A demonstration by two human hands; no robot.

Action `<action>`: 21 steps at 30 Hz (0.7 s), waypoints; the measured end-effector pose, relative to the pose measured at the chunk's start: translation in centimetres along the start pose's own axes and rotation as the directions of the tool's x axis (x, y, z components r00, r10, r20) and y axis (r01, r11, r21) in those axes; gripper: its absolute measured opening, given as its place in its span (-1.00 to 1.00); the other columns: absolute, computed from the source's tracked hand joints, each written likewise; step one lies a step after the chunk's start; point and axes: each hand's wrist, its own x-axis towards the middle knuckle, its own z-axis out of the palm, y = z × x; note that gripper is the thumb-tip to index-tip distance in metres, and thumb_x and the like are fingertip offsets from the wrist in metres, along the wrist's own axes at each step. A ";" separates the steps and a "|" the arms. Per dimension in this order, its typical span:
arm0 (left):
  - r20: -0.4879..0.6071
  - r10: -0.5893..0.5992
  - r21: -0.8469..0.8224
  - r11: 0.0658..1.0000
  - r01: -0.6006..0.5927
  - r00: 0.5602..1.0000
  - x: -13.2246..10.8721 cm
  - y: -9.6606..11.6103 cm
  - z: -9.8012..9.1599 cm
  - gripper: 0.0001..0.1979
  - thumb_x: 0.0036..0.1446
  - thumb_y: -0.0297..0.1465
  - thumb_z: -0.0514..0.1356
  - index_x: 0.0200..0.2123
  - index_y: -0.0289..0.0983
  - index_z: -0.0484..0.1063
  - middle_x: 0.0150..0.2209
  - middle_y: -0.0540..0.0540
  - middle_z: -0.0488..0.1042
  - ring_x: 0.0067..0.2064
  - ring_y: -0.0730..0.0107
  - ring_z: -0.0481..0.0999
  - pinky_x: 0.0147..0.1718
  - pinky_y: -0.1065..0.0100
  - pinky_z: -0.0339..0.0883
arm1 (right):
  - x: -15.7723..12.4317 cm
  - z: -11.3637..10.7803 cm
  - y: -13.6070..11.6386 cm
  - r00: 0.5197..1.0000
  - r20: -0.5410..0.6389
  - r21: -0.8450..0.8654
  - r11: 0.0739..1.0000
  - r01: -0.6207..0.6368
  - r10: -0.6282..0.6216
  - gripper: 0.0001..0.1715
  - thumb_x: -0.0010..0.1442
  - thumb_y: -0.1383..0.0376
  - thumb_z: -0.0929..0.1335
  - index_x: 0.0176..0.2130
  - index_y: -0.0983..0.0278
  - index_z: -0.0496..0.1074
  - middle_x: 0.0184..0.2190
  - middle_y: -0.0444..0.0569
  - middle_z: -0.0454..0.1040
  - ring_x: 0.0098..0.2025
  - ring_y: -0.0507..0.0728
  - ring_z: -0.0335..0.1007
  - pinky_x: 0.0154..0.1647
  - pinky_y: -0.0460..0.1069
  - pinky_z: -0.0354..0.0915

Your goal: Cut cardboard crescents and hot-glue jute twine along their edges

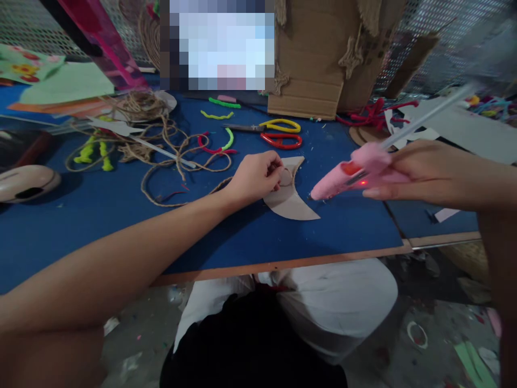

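The cardboard crescent [291, 203] lies on the blue tabletop [121, 215] near its front edge, with bare blue on both sides. The left hand [254, 179] has its fingers curled, pinching twine [286, 173] against the crescent's upper part. The right hand [424, 173] has its fingers wrapped around a glue gun [355, 173], whose nozzle is just right of the crescent.

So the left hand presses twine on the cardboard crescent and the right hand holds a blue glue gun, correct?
Not quite. In the head view the glue gun in the right hand is pink, not blue. The left hand does press twine on the cardboard crescent.
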 end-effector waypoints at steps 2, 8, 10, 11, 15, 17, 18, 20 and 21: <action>0.005 -0.008 -0.002 1.000 0.008 1.000 0.0 0.0 0.0 -0.91 0.10 -0.40 0.06 -0.38 -0.26 0.34 -0.57 0.03 0.48 -0.50 0.44 0.50 -0.40 0.41 0.35 | -0.4 -0.1 1.2 1.000 0.011 0.155 0.988 0.028 -0.030 -0.55 0.07 -0.11 0.29 -0.31 0.18 0.48 -0.47 -0.07 0.44 -0.41 0.12 0.37 -0.39 0.01 0.28; 0.009 0.014 0.029 0.999 -0.015 1.000 0.1 0.2 -0.2 -0.91 0.09 -0.45 0.06 -0.41 -0.26 0.34 -0.58 0.02 0.48 -0.47 0.42 0.51 -0.41 0.43 0.35 | 1.2 3.3 6.4 0.897 -0.389 0.183 0.972 -0.146 0.208 -0.51 0.03 -0.07 0.31 -0.35 0.32 0.41 -0.56 -0.01 0.38 -0.53 0.08 0.25 -0.48 0.01 0.18; 0.012 0.005 0.024 1.000 -0.006 1.000 0.0 0.3 -0.3 -0.92 0.08 -0.45 0.06 -0.41 -0.26 0.34 -0.58 0.01 0.49 -0.48 0.41 0.51 -0.42 0.42 0.35 | 2.4 5.0 7.7 0.874 -0.449 0.070 0.982 -0.173 0.186 -0.51 0.06 -0.04 0.27 -0.32 0.33 0.40 -0.41 0.12 0.45 -0.36 0.17 0.35 -0.32 0.04 0.23; 0.014 -0.001 0.015 1.000 0.001 1.000 0.0 0.4 -0.3 -0.93 0.08 -0.45 0.07 -0.40 -0.27 0.34 -0.58 0.01 0.49 -0.49 0.41 0.52 -0.42 0.42 0.35 | 2.9 5.8 8.2 0.871 -0.458 0.034 0.983 -0.183 0.178 -0.51 0.07 -0.04 0.26 -0.28 0.33 0.40 -0.35 0.14 0.46 -0.31 0.20 0.37 -0.28 0.05 0.24; 0.024 -0.023 -0.019 1.000 0.024 0.999 -0.1 0.5 -0.4 -0.95 0.09 -0.45 0.08 -0.40 -0.27 0.32 -0.59 0.00 0.48 -0.52 0.42 0.52 -0.44 0.42 0.36 | 4.1 7.7 9.6 0.874 -0.424 -0.010 0.964 -0.265 0.236 -0.46 0.06 -0.08 0.23 -0.24 0.31 0.39 -0.39 0.11 0.43 -0.34 0.24 0.37 -0.31 0.10 0.25; 0.029 -0.020 -0.023 1.000 0.021 0.999 -0.1 0.5 -0.3 -0.94 0.10 -0.44 0.07 -0.39 -0.28 0.32 -0.58 0.00 0.48 -0.52 0.44 0.51 -0.45 0.43 0.36 | 3.9 7.8 10.1 0.892 -0.402 -0.032 0.971 -0.238 0.206 -0.40 0.07 -0.09 0.22 -0.14 0.32 0.35 -0.32 0.13 0.43 -0.30 0.25 0.36 -0.28 0.11 0.25; 0.031 -0.014 -0.022 1.000 0.014 0.999 -0.1 0.5 -0.3 -0.94 0.10 -0.44 0.07 -0.39 -0.28 0.32 -0.58 0.00 0.48 -0.52 0.44 0.52 -0.45 0.43 0.36 | 3.6 7.7 10.4 0.900 -0.398 -0.036 0.977 -0.208 0.177 -0.37 0.07 -0.09 0.24 -0.08 0.32 0.32 -0.25 0.16 0.43 -0.25 0.25 0.36 -0.24 0.12 0.25; 0.026 -0.001 -0.019 1.000 0.001 1.000 -0.1 0.5 -0.3 -0.94 0.10 -0.45 0.08 -0.39 -0.29 0.32 -0.58 0.00 0.48 -0.51 0.44 0.52 -0.46 0.44 0.35 | 2.6 7.4 10.9 0.891 -0.433 -0.030 0.986 -0.165 0.136 -0.38 0.07 -0.07 0.27 -0.04 0.31 0.27 -0.17 0.19 0.42 -0.21 0.22 0.34 -0.20 0.09 0.24; 0.024 0.001 -0.019 1.000 -0.001 1.000 -0.1 0.5 -0.3 -0.94 0.10 -0.45 0.08 -0.39 -0.29 0.32 -0.58 0.00 0.48 -0.51 0.43 0.52 -0.47 0.45 0.34 | 1.9 7.1 11.0 0.855 -0.498 -0.018 0.984 -0.175 0.143 -0.44 0.07 -0.06 0.28 -0.11 0.30 0.29 -0.22 0.17 0.43 -0.25 0.19 0.34 -0.24 0.06 0.24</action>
